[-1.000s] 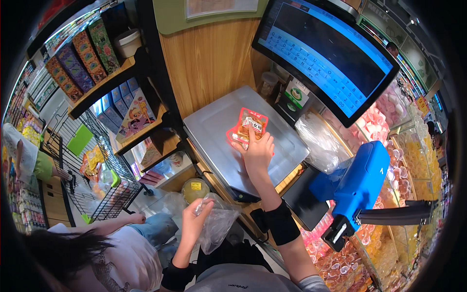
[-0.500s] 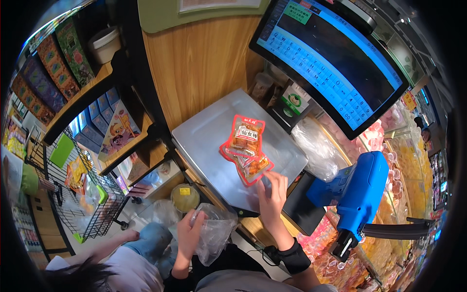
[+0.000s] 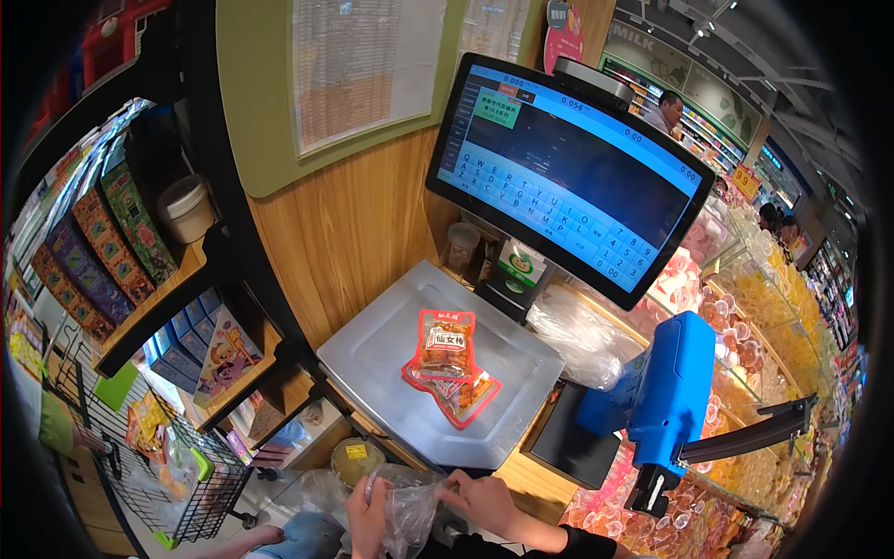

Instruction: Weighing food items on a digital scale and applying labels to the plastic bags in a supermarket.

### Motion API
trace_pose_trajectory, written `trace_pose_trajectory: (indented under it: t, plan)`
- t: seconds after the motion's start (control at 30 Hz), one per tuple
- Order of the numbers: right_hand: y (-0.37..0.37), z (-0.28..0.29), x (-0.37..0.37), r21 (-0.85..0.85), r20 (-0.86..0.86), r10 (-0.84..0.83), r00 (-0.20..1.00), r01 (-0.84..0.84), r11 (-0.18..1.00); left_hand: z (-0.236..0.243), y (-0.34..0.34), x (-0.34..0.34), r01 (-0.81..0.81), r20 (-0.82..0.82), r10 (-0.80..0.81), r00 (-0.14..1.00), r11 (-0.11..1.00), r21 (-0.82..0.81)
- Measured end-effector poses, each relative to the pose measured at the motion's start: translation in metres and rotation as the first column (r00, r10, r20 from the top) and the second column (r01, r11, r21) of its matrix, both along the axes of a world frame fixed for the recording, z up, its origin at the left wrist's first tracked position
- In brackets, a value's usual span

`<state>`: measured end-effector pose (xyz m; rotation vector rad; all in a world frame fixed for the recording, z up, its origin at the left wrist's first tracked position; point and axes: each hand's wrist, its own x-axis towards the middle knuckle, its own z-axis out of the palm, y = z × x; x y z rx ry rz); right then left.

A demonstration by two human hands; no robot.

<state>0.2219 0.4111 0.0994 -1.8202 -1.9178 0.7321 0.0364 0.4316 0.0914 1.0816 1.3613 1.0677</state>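
Two red-edged snack packets, the upper packet [image 3: 445, 347] partly covering the lower packet [image 3: 468, 401], lie on the metal plate of a weighing scale [image 3: 372, 345]. In front of the scale, my left hand [image 3: 366, 512] is closed on a clear plastic bag [image 3: 407, 508]. My right hand [image 3: 482, 503] pinches the right edge of the same bag with its fingertips. Both hands are off the packets. The bag hangs crumpled between them, and I cannot make out anything inside it.
A touch screen [image 3: 568, 186] stands behind the scale. To the right are a blue taping device [image 3: 672, 401], crumpled clear bags [image 3: 577, 335] and bins of wrapped sweets [image 3: 745, 401]. At left are a wire cart [image 3: 121, 438] and shelves; a person's knee [image 3: 312, 536] is beside my left hand.
My right hand has left the packets on the scale and drawn back to the bag in my left hand. The view has tilted upward, and the packets remain on the plate.
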Motion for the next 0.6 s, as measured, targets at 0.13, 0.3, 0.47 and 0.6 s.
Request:
trace_pose_trajectory:
  t: [0.13,0.3,0.47,0.6]
  plan:
    - [-0.007,-0.001,-0.021,-0.217,0.181,0.185,0.966,-0.145,0.966,-0.006,-0.004,0.003,-0.025,0.021,0.024,0.999,0.998,0.051]
    - [-0.022,-0.027,-0.03,-0.329,-0.552,0.037,0.833,-0.258,0.908,-0.018,-0.029,-0.004,-0.136,0.018,0.136,0.99,0.991,-0.009]
    - [-0.043,-0.037,-0.01,-0.367,-0.527,0.13,0.84,-0.363,0.857,-0.011,-0.037,-0.033,-0.065,-0.604,0.439,0.665,0.84,0.539]
    - [-0.056,-0.053,0.01,-0.202,-0.52,0.094,0.849,-0.228,0.952,-0.004,-0.062,-0.041,-0.424,-0.142,0.434,0.89,0.901,0.096]
